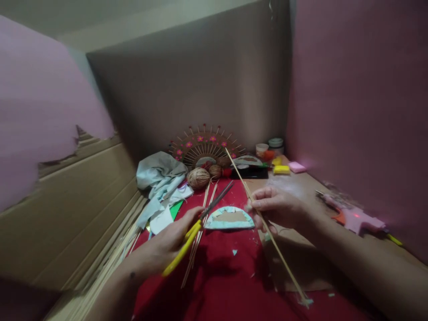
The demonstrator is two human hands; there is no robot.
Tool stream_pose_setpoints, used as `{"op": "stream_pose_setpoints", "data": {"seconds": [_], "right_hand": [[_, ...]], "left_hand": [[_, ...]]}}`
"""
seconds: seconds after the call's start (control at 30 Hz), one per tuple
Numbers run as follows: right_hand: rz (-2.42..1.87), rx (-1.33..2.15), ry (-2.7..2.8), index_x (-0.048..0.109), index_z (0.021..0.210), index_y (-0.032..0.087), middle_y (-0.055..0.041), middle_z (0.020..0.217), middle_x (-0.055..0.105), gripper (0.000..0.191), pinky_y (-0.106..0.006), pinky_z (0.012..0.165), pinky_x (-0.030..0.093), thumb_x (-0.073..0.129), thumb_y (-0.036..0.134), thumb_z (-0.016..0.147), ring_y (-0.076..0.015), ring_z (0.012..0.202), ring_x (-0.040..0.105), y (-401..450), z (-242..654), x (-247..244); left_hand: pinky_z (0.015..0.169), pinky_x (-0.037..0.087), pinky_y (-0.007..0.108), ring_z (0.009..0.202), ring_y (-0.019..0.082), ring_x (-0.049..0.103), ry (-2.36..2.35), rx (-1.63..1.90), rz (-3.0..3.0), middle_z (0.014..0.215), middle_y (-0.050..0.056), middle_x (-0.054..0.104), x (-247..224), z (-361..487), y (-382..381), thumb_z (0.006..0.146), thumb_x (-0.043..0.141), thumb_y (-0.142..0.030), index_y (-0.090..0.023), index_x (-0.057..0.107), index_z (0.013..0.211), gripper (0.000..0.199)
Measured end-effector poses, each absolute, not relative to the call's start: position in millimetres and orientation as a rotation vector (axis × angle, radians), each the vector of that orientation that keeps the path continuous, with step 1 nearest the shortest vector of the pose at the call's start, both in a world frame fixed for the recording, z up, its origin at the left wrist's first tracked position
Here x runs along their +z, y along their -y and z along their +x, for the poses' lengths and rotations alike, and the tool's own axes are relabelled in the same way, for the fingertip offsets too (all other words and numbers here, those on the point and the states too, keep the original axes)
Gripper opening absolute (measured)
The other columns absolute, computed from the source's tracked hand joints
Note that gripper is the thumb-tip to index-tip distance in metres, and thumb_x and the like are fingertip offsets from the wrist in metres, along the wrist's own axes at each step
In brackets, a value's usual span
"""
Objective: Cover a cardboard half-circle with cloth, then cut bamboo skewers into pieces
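Note:
My left hand (175, 234) is closed around a pair of scissors (191, 243) with yellow handles, its dark blades pointing up and to the right. Between the thumb and fingers of my right hand (276, 207) are thin bamboo sticks (281, 254), slanting from upper left to lower right. Between my hands a half-round piece (230, 218), edged in pale blue with bare brown in the middle, lies on the red cloth (227, 263). Several loose sticks (192, 258) lie by my left hand, partly hidden behind the scissors.
A flower-decorated stick fan (200, 145) stands at the back behind balls of twine (199, 178). Pale crumpled cloth (160, 171) and paper scraps lie left. A pink glue gun (359, 218) with a lit red light rests right. Cardboard (67, 214) walls the left side.

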State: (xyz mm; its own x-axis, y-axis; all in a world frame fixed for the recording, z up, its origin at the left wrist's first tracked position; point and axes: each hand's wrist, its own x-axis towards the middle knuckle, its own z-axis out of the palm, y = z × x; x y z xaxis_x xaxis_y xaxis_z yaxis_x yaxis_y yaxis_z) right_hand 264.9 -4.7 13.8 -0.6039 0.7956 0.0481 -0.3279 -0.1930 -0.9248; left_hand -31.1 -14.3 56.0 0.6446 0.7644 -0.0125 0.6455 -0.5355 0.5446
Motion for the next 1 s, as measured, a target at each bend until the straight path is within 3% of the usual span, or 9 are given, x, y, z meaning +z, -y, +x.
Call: {"op": "stream_pose_setpoints", "data": {"seconds": [0.27,0.57,0.77,1.0], "right_hand": [[-0.435,1.997,1.334,0.066,0.081,0.009,-0.0067,0.063,0.072,0.019,-0.016,0.035,0.048,0.066,0.027,0.076,-0.0119,0.042,0.062,1.5,272.0,4.9],[-0.407,2.078,1.358,0.068,0.079,0.008,-0.0097,0.062,0.072,0.018,-0.015,0.034,0.047,0.062,0.025,0.080,-0.0119,0.039,0.062,6.0,268.2,-0.9],[-0.393,2.186,1.370,0.068,0.083,0.008,-0.0094,0.062,0.072,0.022,-0.014,0.036,0.048,0.065,0.029,0.078,-0.0138,0.046,0.066,7.1,266.8,-5.3],[-0.353,2.245,1.314,0.067,0.084,0.007,-0.0102,0.062,0.072,0.019,-0.013,0.035,0.047,0.059,0.024,0.082,-0.0125,0.043,0.064,9.4,266.7,-8.0]], "left_hand": [[0.102,0.040,0.032,0.116,0.024,0.050,-1.009,0.158,2.363,0.130,0.007,0.053,62.2,-20.4,3.3,0.093,0.044,-0.038,-0.025,0.034,0.139,0.050],[0.097,0.044,0.032,0.115,0.023,0.051,-0.878,0.194,2.456,0.131,0.010,0.051,58.3,-7.4,0.0,0.094,0.043,-0.032,-0.021,0.033,0.136,0.045],[0.101,0.042,0.035,0.119,0.023,0.048,-0.828,0.229,2.447,0.135,0.012,0.047,44.5,-6.5,0.5,0.093,0.045,-0.028,-0.020,0.029,0.139,0.049],[0.102,0.042,0.038,0.122,0.024,0.047,-0.788,0.280,2.376,0.138,0.011,0.044,37.4,-3.5,0.2,0.091,0.049,-0.026,-0.022,0.026,0.141,0.054]]}}
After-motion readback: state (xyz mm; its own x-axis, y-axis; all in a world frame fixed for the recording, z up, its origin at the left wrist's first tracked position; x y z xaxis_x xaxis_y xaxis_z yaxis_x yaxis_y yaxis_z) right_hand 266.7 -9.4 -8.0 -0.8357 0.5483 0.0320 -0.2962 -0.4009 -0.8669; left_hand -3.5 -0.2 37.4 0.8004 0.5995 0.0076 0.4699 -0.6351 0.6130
